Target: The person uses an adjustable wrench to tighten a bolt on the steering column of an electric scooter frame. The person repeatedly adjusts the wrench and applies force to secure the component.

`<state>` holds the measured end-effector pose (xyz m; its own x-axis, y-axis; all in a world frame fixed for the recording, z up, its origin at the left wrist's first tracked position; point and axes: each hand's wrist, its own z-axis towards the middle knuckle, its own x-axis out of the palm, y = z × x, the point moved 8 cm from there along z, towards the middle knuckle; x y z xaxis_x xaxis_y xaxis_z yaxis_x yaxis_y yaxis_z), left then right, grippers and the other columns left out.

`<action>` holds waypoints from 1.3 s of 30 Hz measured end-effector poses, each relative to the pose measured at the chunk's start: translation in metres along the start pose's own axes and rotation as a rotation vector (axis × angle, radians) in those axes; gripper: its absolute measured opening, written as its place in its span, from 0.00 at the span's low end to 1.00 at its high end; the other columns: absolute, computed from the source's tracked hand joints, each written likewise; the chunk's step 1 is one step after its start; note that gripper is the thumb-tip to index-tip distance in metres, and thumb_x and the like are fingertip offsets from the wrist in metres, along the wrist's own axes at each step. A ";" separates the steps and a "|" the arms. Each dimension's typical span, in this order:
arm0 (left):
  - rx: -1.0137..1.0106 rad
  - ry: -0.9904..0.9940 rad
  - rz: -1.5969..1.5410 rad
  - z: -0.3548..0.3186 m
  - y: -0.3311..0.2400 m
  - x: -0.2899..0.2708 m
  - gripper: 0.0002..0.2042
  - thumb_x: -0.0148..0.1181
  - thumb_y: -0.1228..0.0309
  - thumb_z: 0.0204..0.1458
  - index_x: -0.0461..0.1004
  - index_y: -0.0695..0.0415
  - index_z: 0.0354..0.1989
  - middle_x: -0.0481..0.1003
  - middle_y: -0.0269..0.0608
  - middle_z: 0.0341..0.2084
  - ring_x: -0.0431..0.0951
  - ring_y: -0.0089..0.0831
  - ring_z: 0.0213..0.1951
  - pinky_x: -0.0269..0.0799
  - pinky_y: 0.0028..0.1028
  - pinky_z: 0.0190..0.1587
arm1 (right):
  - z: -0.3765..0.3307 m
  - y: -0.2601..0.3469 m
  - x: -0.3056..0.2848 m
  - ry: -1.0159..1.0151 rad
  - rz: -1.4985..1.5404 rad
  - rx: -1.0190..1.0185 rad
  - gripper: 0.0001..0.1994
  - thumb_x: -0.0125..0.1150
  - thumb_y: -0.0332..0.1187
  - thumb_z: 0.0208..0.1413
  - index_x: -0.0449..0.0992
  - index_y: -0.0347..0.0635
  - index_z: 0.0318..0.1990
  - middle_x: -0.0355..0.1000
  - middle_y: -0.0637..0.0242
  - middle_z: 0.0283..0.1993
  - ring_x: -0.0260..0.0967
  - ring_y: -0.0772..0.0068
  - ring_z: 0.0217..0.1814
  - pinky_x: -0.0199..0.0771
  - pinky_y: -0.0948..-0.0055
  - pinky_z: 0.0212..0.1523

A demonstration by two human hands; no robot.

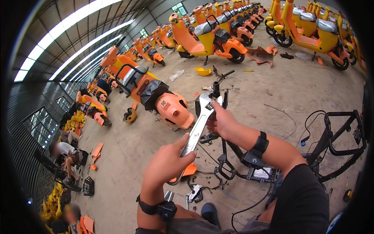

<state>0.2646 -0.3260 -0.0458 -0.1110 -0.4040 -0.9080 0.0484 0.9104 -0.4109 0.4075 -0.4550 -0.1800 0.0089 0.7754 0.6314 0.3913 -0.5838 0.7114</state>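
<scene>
A large silver adjustable wrench [199, 128] slants across the middle of the view. My left hand [165, 160] is closed round its handle, the thumb lying along the metal. At the wrench head my right hand [225, 121] is closed, fingertips by the adjusting screw. The jaws are beside the upright black tube [216, 89] of a bare scooter frame; whether they touch it I cannot tell. Part of that black frame [230, 150] runs below my right forearm, which hides some of it.
An orange scooter [171, 107] stands just ahead, with rows of yellow-orange scooters [194, 39] behind. Another black frame [339, 136] with loose cables is at the right. Tools and parts [194, 193] lie by my feet. A person [66, 156] sits at the left near a black crate [89, 186].
</scene>
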 end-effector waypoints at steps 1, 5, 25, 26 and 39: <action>0.009 -0.001 0.002 0.001 -0.001 0.001 0.32 0.62 0.59 0.51 0.67 0.62 0.63 0.77 0.58 0.26 0.80 0.48 0.30 0.74 0.38 0.38 | 0.004 0.001 -0.004 -0.010 -0.022 0.018 0.19 0.49 0.54 0.64 0.74 0.48 0.39 0.76 0.67 0.35 0.74 0.65 0.39 0.71 0.68 0.37; 0.053 -0.022 0.001 0.006 0.005 0.004 0.31 0.62 0.59 0.51 0.68 0.63 0.62 0.77 0.58 0.26 0.80 0.49 0.30 0.74 0.38 0.38 | 0.010 0.004 -0.006 0.076 -0.040 0.013 0.17 0.50 0.51 0.65 0.74 0.47 0.40 0.77 0.66 0.38 0.75 0.66 0.41 0.70 0.69 0.37; 0.044 -0.027 -0.003 0.002 -0.005 0.004 0.31 0.63 0.59 0.51 0.68 0.63 0.62 0.77 0.59 0.26 0.80 0.51 0.30 0.73 0.39 0.37 | 0.013 0.003 -0.003 0.101 0.035 0.084 0.18 0.53 0.51 0.62 0.73 0.45 0.40 0.75 0.64 0.36 0.73 0.66 0.37 0.74 0.68 0.36; 0.041 -0.021 -0.017 0.004 -0.006 0.005 0.31 0.62 0.59 0.51 0.68 0.63 0.62 0.77 0.59 0.26 0.80 0.50 0.30 0.73 0.39 0.37 | 0.014 0.007 -0.007 0.086 0.016 0.071 0.17 0.54 0.50 0.62 0.73 0.45 0.40 0.75 0.65 0.35 0.72 0.67 0.36 0.73 0.68 0.36; 0.066 -0.069 0.003 0.000 0.001 0.008 0.31 0.64 0.60 0.51 0.68 0.59 0.63 0.75 0.54 0.23 0.77 0.39 0.25 0.73 0.35 0.35 | 0.009 0.001 -0.003 0.155 0.000 0.207 0.14 0.56 0.49 0.62 0.74 0.48 0.38 0.73 0.69 0.32 0.69 0.70 0.33 0.70 0.68 0.36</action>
<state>0.2639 -0.3280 -0.0538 -0.0420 -0.4081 -0.9120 0.1144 0.9048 -0.4102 0.4163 -0.4554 -0.1840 -0.1261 0.7202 0.6822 0.5711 -0.5096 0.6436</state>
